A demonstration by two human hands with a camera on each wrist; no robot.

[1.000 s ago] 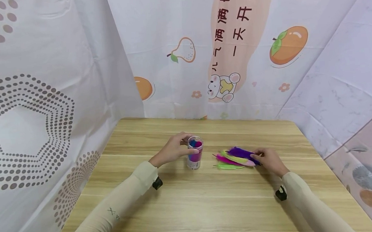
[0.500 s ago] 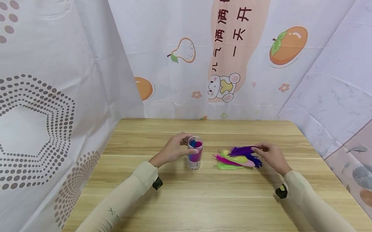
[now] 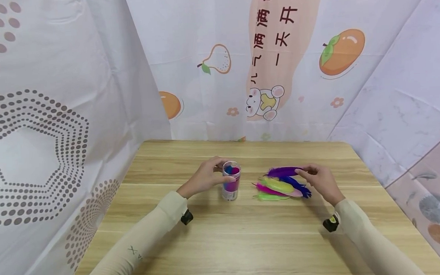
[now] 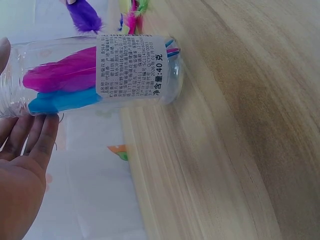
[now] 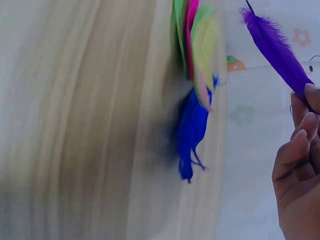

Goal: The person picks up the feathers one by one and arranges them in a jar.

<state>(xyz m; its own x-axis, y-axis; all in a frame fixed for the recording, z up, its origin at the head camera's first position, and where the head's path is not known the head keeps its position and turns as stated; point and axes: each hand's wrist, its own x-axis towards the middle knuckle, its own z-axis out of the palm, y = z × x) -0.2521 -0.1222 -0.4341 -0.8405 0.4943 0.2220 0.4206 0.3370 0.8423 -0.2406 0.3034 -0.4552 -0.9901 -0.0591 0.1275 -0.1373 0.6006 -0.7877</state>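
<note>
A clear jar (image 3: pixel 230 191) with a white printed label stands upright on the table, its top uncovered. Inside it are a magenta feather (image 4: pixel 62 70) and a blue feather (image 4: pixel 65 101). My left hand (image 3: pixel 206 178) holds the jar near its rim, thumb on the near side and fingers behind. Thumb and fingertips of my right hand (image 3: pixel 321 181) pinch a purple feather (image 5: pixel 277 47) by one end, raised above the table. Below it lies a loose pile with a dark blue feather (image 5: pixel 192 122), a yellow feather (image 3: pixel 278 185), a magenta feather (image 3: pixel 267 189) and a green feather (image 3: pixel 269 197).
The wood-grain table (image 3: pixel 225 245) carries the jar and, to its right, the feather pile. Printed white curtains (image 3: pixel 196 109) hang behind the table and along its sides. A small black camera (image 3: pixel 330 223) sits at the right wrist, another at the left.
My right hand has lifted the purple feather off the pile, slightly up and away, uncovering more of the dark blue feather. The left hand and jar have stayed in place.
</note>
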